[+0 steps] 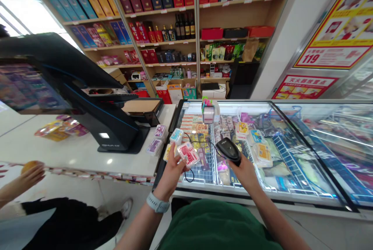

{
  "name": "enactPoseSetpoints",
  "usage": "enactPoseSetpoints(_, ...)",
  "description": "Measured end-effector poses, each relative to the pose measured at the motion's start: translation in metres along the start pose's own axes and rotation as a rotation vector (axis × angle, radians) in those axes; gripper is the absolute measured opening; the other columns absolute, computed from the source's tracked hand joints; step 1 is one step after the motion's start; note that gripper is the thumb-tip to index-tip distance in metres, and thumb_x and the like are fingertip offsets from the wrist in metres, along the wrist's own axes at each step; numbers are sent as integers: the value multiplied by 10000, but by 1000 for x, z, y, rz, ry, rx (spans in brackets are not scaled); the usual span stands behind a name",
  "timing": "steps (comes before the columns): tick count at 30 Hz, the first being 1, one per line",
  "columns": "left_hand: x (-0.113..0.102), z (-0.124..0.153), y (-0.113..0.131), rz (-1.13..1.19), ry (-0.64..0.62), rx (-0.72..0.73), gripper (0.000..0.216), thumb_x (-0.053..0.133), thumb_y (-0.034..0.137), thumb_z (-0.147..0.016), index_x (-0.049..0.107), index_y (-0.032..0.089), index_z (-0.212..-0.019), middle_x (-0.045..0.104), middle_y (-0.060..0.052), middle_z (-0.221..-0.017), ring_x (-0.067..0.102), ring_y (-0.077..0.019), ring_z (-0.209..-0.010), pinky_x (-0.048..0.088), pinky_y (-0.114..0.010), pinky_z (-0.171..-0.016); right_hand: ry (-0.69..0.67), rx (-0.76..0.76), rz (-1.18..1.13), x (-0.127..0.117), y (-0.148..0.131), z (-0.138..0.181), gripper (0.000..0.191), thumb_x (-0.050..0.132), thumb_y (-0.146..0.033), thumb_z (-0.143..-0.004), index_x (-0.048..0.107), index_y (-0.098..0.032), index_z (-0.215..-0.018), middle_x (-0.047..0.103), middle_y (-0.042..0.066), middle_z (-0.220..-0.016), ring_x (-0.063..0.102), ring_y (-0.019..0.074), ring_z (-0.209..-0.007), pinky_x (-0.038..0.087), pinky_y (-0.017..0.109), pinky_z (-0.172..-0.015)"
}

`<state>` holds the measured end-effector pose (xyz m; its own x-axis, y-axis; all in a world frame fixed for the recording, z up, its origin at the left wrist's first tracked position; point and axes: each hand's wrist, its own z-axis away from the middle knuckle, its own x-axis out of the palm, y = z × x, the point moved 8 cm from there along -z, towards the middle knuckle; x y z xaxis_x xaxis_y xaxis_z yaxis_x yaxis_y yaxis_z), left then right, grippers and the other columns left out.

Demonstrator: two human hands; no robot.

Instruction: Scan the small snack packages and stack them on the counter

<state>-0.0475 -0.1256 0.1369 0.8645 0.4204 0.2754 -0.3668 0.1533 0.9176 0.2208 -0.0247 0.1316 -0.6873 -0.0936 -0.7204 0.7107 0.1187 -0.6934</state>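
My left hand (pixel 172 172), with a pale watch at the wrist, is closed on a small white plastic box with a red label (pixel 188 154). In my right hand (pixel 245 168) is a black barcode scanner (pixel 229 149), its head pointing toward the left. A thin dark cable (pixel 201 141) runs from it behind the box. Just beyond my left fingers lies a similar box with a blue label (pixel 176 136), and a yellow one (pixel 167 152) is partly hidden by those fingers. Boxes with purple labels (pixel 154 146) are stacked on the counter's edge.
A glass-topped freezer (pixel 186 104) holding packaged food stretches to the right, with more small boxes (pixel 261 153) on its glass. To the left, a checkout screen (pixel 116 125) stands on a white counter (pixel 87 162). Another person's hand (pixel 32 174) holds something round and orange-brown.
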Motion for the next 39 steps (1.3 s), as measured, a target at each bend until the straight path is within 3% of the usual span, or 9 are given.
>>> enactPoseSetpoints(5, 9, -10, 27, -102, -66, 95, 637, 698, 269, -753, 437, 201, -1330, 652, -99, -1128, 646, -160, -826, 512, -242, -663, 11, -14, -48, -8, 2, 7, 436, 546, -440, -800, 583, -177, -1147, 719, 74, -938, 682, 274, -903, 502, 326, -740)
enactPoseSetpoints(7, 11, -12, 32, -103, -63, 120, 579, 696, 252, -748, 489, 186, -1284, 665, -96, -1094, 651, -173, -856, 515, -251, -702, 9, -30, -64, -9, 2, 9, 431, 552, -422, -799, 581, -182, -1156, 720, 70, -957, 680, 268, -916, 503, 323, -753)
enactPoseSetpoints(14, 7, -20, 29, -40, -26, 143, 642, 736, 144, -662, 529, 199, -1268, 678, -74, -1025, 664, -166, -806, 534, -261, -727, -41, -80, -82, -9, -8, 11, 345, 558, -385, -785, 594, -196, -1072, 712, 67, -930, 669, 254, -870, 495, 324, -739)
enactPoseSetpoints(21, 10, -19, 36, -129, -12, 143, 860, 744, 121, -619, 377, 260, -1384, 671, -56, -1006, 669, -163, -747, 539, -256, -664, -81, -150, -78, -5, -19, 10, 316, 549, -360, -755, 605, -184, -1012, 705, 63, -895, 661, 263, -860, 483, 343, -753)
enactPoseSetpoints(27, -4, -31, 22, -64, 98, 82, 538, 755, 288, -669, 476, 199, -1119, 688, -37, -853, 659, -162, -684, 538, -289, -645, -93, -143, -94, -3, -21, 10, 375, 537, -355, -759, 587, -169, -1080, 706, 82, -950, 656, 273, -904, 485, 359, -778)
enactPoseSetpoints(32, -17, -42, 12, 38, 180, 86, 441, 794, 308, -637, 510, 177, -948, 697, -36, -835, 658, -138, -696, 514, -259, -676, -90, -144, -69, -5, -27, 11, 321, 539, -344, -750, 595, -188, -1026, 711, 72, -908, 661, 267, -869, 491, 346, -752)
enactPoseSetpoints(39, 6, -41, 4, 256, 60, -15, 385, 790, 176, -623, 598, 150, -956, 701, -72, -989, 670, -184, -880, 514, -334, -844, -94, -181, -99, -6, -42, 15, 310, 532, -321, -753, 608, -204, -1029, 715, 63, -911, 666, 256, -852, 494, 326, -737)
